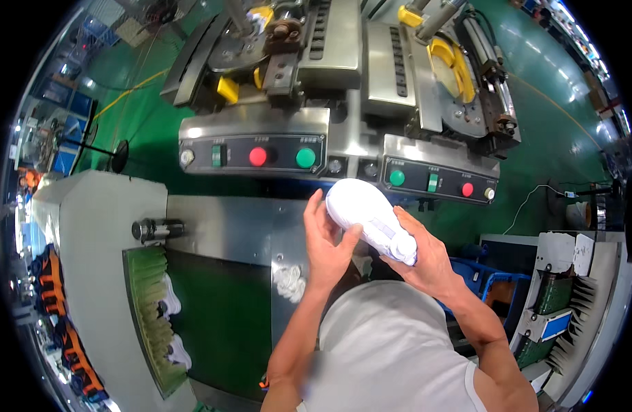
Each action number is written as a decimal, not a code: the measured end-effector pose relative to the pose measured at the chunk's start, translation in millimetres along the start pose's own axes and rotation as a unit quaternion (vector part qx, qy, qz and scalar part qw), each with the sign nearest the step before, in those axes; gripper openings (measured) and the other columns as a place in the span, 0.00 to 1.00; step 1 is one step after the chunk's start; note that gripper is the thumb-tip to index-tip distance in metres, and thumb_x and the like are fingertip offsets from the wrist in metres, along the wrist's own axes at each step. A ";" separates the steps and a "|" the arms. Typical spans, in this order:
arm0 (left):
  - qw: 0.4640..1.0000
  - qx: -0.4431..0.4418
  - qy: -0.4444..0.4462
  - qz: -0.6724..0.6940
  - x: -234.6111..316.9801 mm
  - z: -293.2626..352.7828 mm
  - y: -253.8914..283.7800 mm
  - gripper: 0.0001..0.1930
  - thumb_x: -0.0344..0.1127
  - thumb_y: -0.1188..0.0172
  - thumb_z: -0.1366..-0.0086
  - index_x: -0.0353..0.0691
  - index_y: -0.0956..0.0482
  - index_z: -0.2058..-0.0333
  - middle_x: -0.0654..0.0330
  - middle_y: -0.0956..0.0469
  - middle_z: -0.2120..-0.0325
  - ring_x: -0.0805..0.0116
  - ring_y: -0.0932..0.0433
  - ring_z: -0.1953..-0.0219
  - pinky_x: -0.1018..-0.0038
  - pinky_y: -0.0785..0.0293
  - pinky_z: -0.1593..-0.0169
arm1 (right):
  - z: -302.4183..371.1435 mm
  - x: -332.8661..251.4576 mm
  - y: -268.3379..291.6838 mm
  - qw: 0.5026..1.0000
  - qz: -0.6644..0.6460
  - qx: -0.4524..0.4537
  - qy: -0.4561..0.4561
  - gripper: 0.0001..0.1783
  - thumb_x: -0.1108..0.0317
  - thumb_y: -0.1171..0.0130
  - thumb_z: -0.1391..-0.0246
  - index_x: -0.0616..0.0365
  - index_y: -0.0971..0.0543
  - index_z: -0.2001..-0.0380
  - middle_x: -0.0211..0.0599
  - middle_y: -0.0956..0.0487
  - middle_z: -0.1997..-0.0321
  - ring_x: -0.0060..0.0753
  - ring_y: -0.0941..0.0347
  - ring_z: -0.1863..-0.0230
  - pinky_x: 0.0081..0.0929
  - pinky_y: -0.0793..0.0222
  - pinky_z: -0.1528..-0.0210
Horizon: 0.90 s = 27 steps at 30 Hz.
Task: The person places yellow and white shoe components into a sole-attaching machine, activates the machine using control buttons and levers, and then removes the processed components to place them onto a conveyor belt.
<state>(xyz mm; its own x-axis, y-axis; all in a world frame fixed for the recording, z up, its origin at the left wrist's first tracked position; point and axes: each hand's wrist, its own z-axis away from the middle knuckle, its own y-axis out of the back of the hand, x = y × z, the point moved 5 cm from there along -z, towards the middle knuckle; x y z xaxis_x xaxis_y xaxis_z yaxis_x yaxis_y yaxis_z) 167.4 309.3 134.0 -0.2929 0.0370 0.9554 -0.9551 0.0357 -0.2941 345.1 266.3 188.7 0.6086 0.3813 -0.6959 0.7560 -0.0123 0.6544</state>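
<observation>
Shoe (367, 213), white, held in front of your torso, just below the gap between two control panels in the view. It lies aslant, its broad rounded end up and to the left, its narrower end down and to the right. Your left hand (327, 240) cups the left side of the shoe in a light grasp, the thumb laid against its surface and the fingers loosely curled along the edge. Your right hand (429, 257) grasps the narrower end from the right, with part of its grip hidden beneath the shoe.

Beyond your hands stands a metal machine (333, 58) with two stations, each bearing yellow parts. The left control panel (237, 152) carries a red button (258, 156) and a green button (305, 158); the right control panel (426, 182) likewise carries one of each colour.

To your left, a green belt (223, 309) runs beside a bristle curtain (145, 302), at whose edge two white shoes (179, 352) partly protrude. A black cylinder (156, 230) projects near the head of this belt. Crumpled white material (289, 283) rests on the metal surface near your left forearm. To your right, a blue crate (502, 280) sits low, beside a second bristled unit (578, 316).
</observation>
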 end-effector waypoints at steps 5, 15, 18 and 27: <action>0.999 0.028 0.006 0.026 -5.4 28.9 13.7 0.43 0.29 0.33 0.39 0.33 0.53 0.34 0.44 0.39 0.39 0.57 0.34 0.38 0.62 0.36 0.36 | 13.7 -2.6 -24.9 0.994 -0.068 -0.059 -0.065 0.42 0.71 0.25 0.59 0.62 0.37 0.41 0.55 0.29 0.38 0.54 0.27 0.41 0.37 0.28 0.43; 0.998 0.064 0.013 0.005 -13.1 48.2 16.0 0.41 0.30 0.32 0.40 0.32 0.49 0.35 0.47 0.36 0.42 0.59 0.32 0.41 0.64 0.34 0.38 | 19.5 3.2 -27.8 0.986 -0.119 -0.102 -0.048 0.42 0.70 0.26 0.58 0.60 0.37 0.40 0.52 0.29 0.38 0.54 0.26 0.44 0.38 0.26 0.45; 0.997 0.072 0.017 0.001 -11.8 49.0 14.2 0.40 0.31 0.32 0.40 0.32 0.48 0.36 0.47 0.36 0.42 0.60 0.31 0.41 0.64 0.33 0.39 | 17.1 7.0 -26.6 0.979 -0.147 -0.121 -0.067 0.40 0.69 0.27 0.57 0.60 0.36 0.42 0.50 0.28 0.38 0.52 0.25 0.45 0.38 0.26 0.46; 0.991 0.100 0.040 -0.073 -13.7 49.7 13.8 0.38 0.31 0.31 0.41 0.33 0.45 0.38 0.48 0.35 0.44 0.60 0.30 0.43 0.65 0.30 0.41 | 22.1 29.7 -33.0 0.965 -0.181 -0.164 -0.100 0.39 0.67 0.26 0.57 0.58 0.35 0.42 0.45 0.27 0.38 0.49 0.24 0.45 0.37 0.26 0.46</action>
<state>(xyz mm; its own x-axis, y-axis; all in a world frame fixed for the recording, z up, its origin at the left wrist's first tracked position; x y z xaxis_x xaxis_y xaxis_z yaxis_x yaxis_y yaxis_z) 156.0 259.6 118.1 -0.1531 0.1254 0.9802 -0.9792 -0.1527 -0.1334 343.6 257.6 139.9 0.3781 0.1201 -0.9179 0.8309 0.3932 0.3937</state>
